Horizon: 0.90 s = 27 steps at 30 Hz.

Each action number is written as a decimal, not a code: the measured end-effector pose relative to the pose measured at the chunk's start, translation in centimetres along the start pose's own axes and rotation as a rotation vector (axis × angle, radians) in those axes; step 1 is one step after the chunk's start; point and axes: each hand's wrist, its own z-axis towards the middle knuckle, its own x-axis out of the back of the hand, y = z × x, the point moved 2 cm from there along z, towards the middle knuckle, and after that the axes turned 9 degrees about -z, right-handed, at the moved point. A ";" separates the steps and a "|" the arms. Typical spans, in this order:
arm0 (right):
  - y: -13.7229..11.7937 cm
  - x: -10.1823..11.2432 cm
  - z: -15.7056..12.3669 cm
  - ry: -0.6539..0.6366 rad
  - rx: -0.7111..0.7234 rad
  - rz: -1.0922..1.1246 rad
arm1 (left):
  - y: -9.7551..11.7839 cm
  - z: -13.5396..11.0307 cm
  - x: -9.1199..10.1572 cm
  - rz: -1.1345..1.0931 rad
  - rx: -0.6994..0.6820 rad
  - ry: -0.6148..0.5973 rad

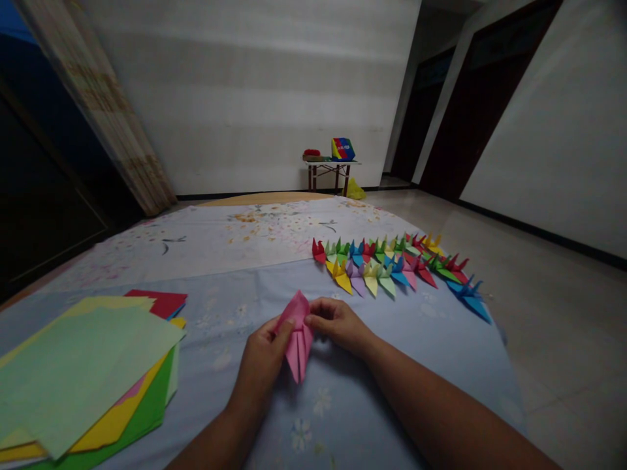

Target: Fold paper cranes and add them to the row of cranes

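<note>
A partly folded sheet of pink origami paper point(300, 356) is held up between both hands over the blue cloth. It is a narrow diamond with a slit down its lower half. My left hand point(264, 349) grips its left edge, the thumb pressed on the front and the fingers hidden behind. On the other edge, my right hand point(337, 323) pinches the paper between thumb and bent forefinger. Beyond my right hand stand several folded paper cranes point(372, 277) of many colours in rows.
A loose pile of coloured paper sheets point(93, 365), pale green on top, lies at the left. Flowered cloths point(220, 281) cover the round table. At the far wall are a small table point(333, 163) with a colourful box point(342, 149) and a yellow bag point(355, 189).
</note>
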 end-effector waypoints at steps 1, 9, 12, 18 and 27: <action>0.0 0.0 0.0 0.001 -0.008 -0.004 | 0.1 -0.1 -0.1 -0.010 0.004 -0.015; 0.2 0.0 0.3 0.007 -0.055 0.003 | 0.4 -0.6 -0.8 -0.016 0.034 -0.003; 0.0 0.0 0.2 0.009 -0.089 0.008 | 0.3 -0.7 -0.8 -0.004 0.015 -0.014; -0.5 0.7 0.1 -0.036 -0.080 -0.049 | 0.2 -0.8 -0.8 -0.005 0.019 -0.063; -0.5 1.5 0.2 -0.108 -0.054 -0.005 | 0.2 -1.1 -1.1 -0.007 0.048 -0.117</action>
